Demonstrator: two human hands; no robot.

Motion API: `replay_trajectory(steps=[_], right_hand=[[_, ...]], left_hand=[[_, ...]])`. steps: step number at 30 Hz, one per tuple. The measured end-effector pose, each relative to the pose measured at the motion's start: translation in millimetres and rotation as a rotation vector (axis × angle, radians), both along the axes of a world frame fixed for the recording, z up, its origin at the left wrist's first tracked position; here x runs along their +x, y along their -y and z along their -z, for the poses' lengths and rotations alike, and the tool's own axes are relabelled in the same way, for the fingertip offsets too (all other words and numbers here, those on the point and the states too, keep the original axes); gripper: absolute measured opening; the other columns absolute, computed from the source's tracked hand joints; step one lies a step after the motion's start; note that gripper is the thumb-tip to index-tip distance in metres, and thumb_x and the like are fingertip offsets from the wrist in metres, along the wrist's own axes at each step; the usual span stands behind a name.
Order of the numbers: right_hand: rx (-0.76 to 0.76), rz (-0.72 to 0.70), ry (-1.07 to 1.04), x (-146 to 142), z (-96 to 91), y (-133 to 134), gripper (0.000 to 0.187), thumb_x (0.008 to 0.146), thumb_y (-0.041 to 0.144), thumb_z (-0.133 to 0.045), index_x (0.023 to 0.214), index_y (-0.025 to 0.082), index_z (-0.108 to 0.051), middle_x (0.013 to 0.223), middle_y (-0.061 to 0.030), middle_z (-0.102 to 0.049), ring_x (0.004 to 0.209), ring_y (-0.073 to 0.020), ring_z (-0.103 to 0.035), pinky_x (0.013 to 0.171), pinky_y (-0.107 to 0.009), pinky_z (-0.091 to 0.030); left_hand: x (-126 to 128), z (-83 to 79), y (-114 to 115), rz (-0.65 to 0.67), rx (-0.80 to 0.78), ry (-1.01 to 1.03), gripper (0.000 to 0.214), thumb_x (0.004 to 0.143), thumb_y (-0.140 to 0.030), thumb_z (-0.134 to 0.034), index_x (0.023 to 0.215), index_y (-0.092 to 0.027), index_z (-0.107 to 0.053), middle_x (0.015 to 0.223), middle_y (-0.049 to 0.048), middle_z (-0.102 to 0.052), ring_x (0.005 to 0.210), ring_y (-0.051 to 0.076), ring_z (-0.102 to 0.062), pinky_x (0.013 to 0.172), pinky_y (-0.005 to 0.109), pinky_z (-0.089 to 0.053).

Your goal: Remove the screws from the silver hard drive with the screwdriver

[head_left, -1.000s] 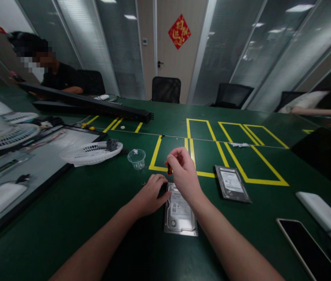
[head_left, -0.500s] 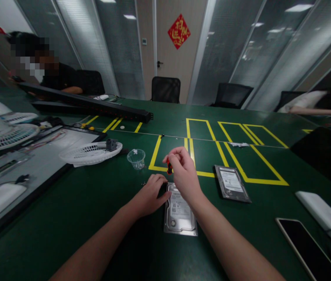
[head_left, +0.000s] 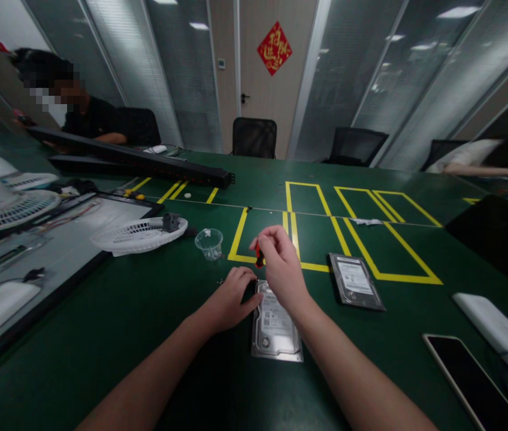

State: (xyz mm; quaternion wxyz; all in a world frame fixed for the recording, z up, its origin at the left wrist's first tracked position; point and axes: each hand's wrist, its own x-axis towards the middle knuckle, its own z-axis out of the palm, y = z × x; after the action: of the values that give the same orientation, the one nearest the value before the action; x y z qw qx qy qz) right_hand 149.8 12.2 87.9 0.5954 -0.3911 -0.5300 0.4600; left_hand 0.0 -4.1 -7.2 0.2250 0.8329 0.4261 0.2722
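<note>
A silver hard drive (head_left: pixel 276 335) with a white label lies flat on the green table in front of me. My left hand (head_left: pixel 235 297) holds its upper left edge, with the thumb over the label side and the fingers bent at the far corner. Just above the far end of the drive, my right hand (head_left: pixel 281 263) is closed around a small red and black screwdriver (head_left: pixel 260 256), held roughly upright. Its tip is hard to make out, and my fingers cover part of the handle. Tiny screws (head_left: pixel 220 281) seem to lie left of my left hand.
A second hard drive (head_left: pixel 356 281) lies to the right, near a phone (head_left: pixel 474 383) and a white power bank (head_left: pixel 496 332). At left are a clear plastic cup (head_left: pixel 209 245), a white fan grille (head_left: pixel 139 234) and a large panel (head_left: pixel 56 239). Two people sit across the table.
The screwdriver has turned slightly in my right hand's fingers. Both hands and the hard drive stay in the same place.
</note>
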Motion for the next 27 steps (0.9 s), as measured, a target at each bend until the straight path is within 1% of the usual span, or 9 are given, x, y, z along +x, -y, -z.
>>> replay_trajectory(steps=[5,8,10,15,20,22,27], right_hand=[[0.003,-0.016,0.031,0.4,-1.3,2.0,0.011,0.099,0.032,-0.055,0.092,0.024,-0.056,0.079,0.0017,-0.065,0.071,-0.0158,-0.055,0.065,-0.031,-0.044],[0.017,0.001,0.059,0.5,-0.7,2.0,0.011,0.099,0.032,-0.054,0.093,0.024,-0.057,0.082,0.0005,-0.065,0.074,-0.0165,-0.056,0.067,-0.032,-0.045],[0.024,0.018,0.08,0.8,0.1,1.3,0.01,0.099,0.033,-0.055,0.093,0.024,-0.057,0.084,-0.0003,-0.064,0.075,-0.0169,-0.056,0.067,-0.032,-0.045],[0.029,0.048,0.13,0.2,2.1,-0.2,0.011,0.098,0.035,-0.056,0.094,0.025,-0.054,0.082,-0.0001,-0.06,0.075,-0.0178,-0.055,0.066,-0.033,-0.046],[0.194,0.105,0.287,-2.2,2.2,4.7,0.006,0.099,0.028,-0.053,0.095,0.025,-0.054,0.087,-0.0011,-0.062,0.081,-0.0183,-0.061,0.074,-0.035,-0.048],[0.227,0.113,0.324,-2.4,2.6,6.5,0.006,0.1,0.026,-0.051,0.095,0.025,-0.055,0.087,-0.0009,-0.062,0.081,-0.018,-0.062,0.076,-0.036,-0.048],[0.184,0.133,0.313,-0.1,3.7,4.8,0.008,0.1,0.028,-0.052,0.094,0.025,-0.055,0.086,-0.0013,-0.063,0.079,-0.0184,-0.06,0.073,-0.036,-0.048]], left_hand=[[-0.2,0.3,0.2,0.0,-0.005,0.001,0.026,0.099,-0.03,-0.067,0.123,-0.021,-0.064,0.127,0.0121,-0.064,0.119,0.031,-0.058,0.106,0.051,-0.052],[0.1,-0.8,0.5,0.0,-0.008,0.002,0.025,0.099,-0.029,-0.067,0.122,-0.021,-0.064,0.128,0.0122,-0.064,0.12,0.031,-0.058,0.107,0.051,-0.052],[0.3,-1.3,0.6,-0.003,-0.015,0.004,0.026,0.098,-0.029,-0.067,0.122,-0.021,-0.064,0.128,0.0125,-0.064,0.121,0.031,-0.058,0.108,0.051,-0.052],[0.7,-0.6,0.2,-0.001,-0.021,0.006,0.028,0.098,-0.028,-0.068,0.124,-0.021,-0.064,0.129,0.0125,-0.064,0.121,0.031,-0.058,0.108,0.052,-0.052],[0.3,5.6,-1.7,0.022,0.021,0.044,0.037,0.095,-0.023,-0.068,0.132,-0.023,-0.06,0.133,0.0123,-0.063,0.124,0.032,-0.058,0.11,0.052,-0.051],[0.2,7.3,-2.1,0.028,0.03,0.046,0.041,0.095,-0.022,-0.068,0.135,-0.023,-0.059,0.135,0.0126,-0.063,0.127,0.033,-0.057,0.111,0.052,-0.05],[0.1,3.1,-0.9,0.007,-0.014,0.013,0.038,0.096,-0.025,-0.069,0.133,-0.022,-0.061,0.133,0.0128,-0.063,0.122,0.032,-0.058,0.107,0.052,-0.053]])
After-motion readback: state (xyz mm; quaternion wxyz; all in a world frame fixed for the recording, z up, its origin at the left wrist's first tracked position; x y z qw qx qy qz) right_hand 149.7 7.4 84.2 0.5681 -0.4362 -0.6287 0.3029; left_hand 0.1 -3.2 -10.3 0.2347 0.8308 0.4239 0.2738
